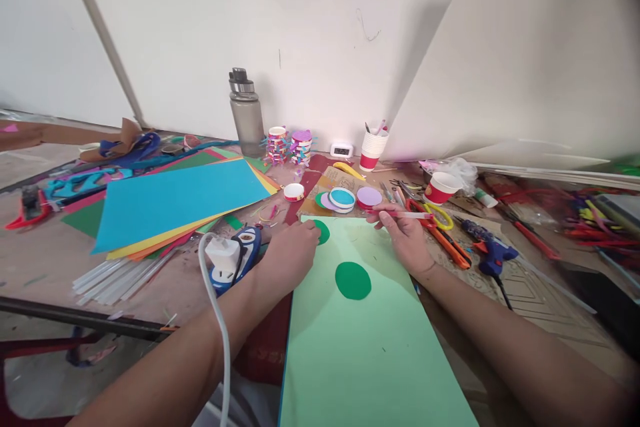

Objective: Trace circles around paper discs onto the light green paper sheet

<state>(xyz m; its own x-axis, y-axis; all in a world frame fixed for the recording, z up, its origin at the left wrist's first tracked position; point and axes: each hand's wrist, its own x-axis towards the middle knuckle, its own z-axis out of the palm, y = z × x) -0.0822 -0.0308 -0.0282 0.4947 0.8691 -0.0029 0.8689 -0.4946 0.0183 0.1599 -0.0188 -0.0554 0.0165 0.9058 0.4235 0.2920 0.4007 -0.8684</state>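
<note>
Hands on light green sheet [360, 347]: left [293, 250] pressing dark green disc [321, 231], right [403, 233] gripping pen [400, 214].

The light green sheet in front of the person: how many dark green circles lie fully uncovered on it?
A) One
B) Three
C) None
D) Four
A: on the light green sheet one dark green circle lies fully in view; a second circle near the top edge is partly covered by the left hand.
</note>
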